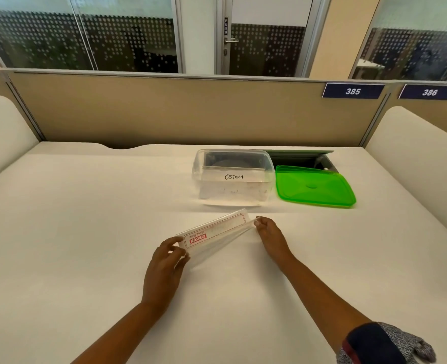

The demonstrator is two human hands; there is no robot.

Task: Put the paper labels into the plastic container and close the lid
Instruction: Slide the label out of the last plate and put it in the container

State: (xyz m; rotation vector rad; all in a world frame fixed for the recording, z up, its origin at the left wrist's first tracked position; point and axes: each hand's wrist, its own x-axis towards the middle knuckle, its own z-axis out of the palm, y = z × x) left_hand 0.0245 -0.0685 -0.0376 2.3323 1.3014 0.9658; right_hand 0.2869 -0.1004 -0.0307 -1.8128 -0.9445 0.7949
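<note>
A clear plastic name plate holder with a white paper label (217,231) printed in red lies tilted on the white desk. My left hand (165,266) pinches its near left end and my right hand (269,235) pinches its far right end. Behind it stands the clear plastic container (232,177), open, with paper labels inside; one reads "OSTRICH". The green lid (314,189) lies flat on the desk just right of the container, apart from both hands.
A dark cable hatch (303,160) is open in the desk behind the lid. A tan partition (190,111) closes the back, with cushioned side panels (414,143) left and right. Bare desk surface (72,219) spreads to the left and front.
</note>
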